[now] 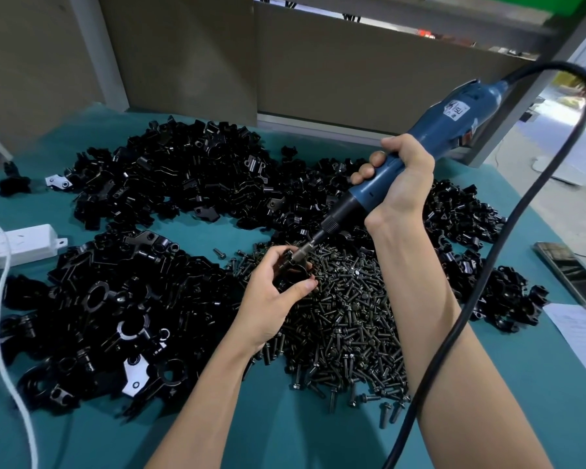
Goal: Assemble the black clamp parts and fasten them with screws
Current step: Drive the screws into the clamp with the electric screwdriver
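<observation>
Overhead at a teal-covered workbench (pixel 285 434), a person's right hand (pixel 403 184) grips a blue electric screwdriver (pixel 440 123), all fingers wrapped tightly round the lower part of its body. The tool's long axis runs on a diagonal from upper right to lower left, its black nose and metal bit (pixel 301 254) pointing down and to the left. The bit tip meets a black clamp assembly (pixel 295 270) held just above the table near the middle of the scene. The left hand (pixel 274 296) pinches that clamp, fingers curled over its top and the thumb pressed against its near side; how the clamp itself is turned cannot be made out, as the fingers hide most of it. Directly beneath both hands lies a broad heap of dark screws (pixel 345 316), spreading toward the person. Black clamp parts are heaped to the far left (pixel 183 177) and near left (pixel 115 299), with more to the right (pixel 467 225) behind the right forearm. The screwdriver's black cord (pixel 487 265) loops from its top end down along the right arm. A white power strip (pixel 21 245) and a white cable (pixel 0 316) lie at the left edge, and a phone (pixel 569 272) and a sheet of paper (pixel 582 336) at the right.
</observation>
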